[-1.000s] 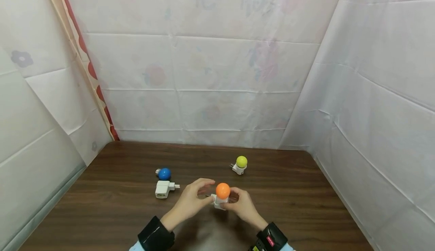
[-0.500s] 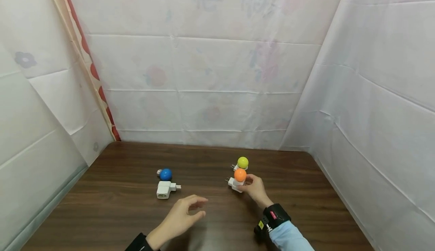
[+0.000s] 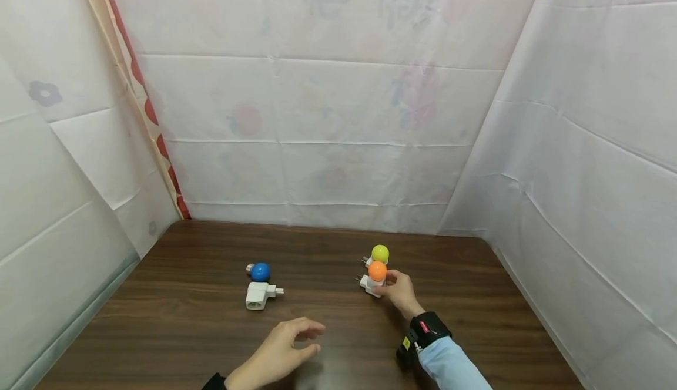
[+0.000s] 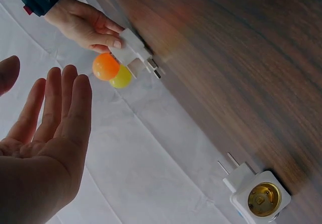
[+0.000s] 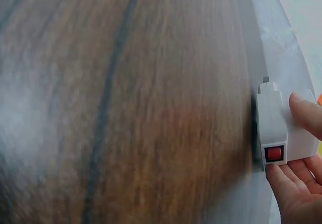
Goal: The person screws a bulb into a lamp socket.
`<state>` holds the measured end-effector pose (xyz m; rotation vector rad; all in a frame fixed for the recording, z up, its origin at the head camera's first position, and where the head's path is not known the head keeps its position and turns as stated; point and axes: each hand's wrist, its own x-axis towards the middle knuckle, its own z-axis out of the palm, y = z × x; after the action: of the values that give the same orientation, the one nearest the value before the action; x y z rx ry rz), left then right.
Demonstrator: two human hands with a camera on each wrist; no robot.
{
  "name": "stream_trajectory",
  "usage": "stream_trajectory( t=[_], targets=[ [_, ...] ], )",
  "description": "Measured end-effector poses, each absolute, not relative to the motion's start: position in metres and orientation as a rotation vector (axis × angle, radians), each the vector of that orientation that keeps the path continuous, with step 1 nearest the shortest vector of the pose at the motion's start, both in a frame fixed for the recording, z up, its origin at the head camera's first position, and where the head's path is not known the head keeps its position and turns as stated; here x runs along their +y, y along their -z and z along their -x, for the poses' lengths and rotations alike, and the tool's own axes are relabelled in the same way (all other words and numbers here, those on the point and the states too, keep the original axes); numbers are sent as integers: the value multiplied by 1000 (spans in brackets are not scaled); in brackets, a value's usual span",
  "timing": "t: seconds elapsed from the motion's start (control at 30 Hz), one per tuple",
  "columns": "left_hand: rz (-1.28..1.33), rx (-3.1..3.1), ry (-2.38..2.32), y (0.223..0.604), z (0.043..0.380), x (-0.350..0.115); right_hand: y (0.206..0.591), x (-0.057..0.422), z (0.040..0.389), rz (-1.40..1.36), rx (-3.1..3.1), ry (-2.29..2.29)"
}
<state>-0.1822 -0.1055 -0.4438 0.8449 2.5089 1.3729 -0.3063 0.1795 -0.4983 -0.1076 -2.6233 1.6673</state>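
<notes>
My right hand (image 3: 400, 293) grips a white plug-in lamp socket (image 5: 272, 118) between thumb and fingers. An orange bulb (image 3: 377, 270) stands upright in that socket, and a red switch (image 5: 273, 153) shows on its side in the right wrist view. The socket is at or just above the tabletop; I cannot tell which. Close behind it is a yellow-green bulb (image 3: 380, 254) in another white socket, partly hidden. My left hand (image 3: 282, 346) hovers over the front of the table, fingers loosely extended, holding nothing.
At left on the brown wooden table (image 3: 211, 331) lies a blue bulb (image 3: 260, 272) on its side. Just in front of it is a white plug-in socket (image 3: 257, 295) with no bulb, its brass inside facing the left wrist camera. White cloth (image 3: 338, 172) surrounds the table.
My right hand has carried the socket with the orange bulb rightward and back, beside the yellow-green one. My left hand has drawn away from it, toward the front left.
</notes>
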Motion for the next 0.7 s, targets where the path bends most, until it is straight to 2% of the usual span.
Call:
stream_trajectory(
  t=[0.7],
  targets=[
    [-844,2507,-1379,449,180,-108,504,182,311,106,-2634,-1626]
  ],
)
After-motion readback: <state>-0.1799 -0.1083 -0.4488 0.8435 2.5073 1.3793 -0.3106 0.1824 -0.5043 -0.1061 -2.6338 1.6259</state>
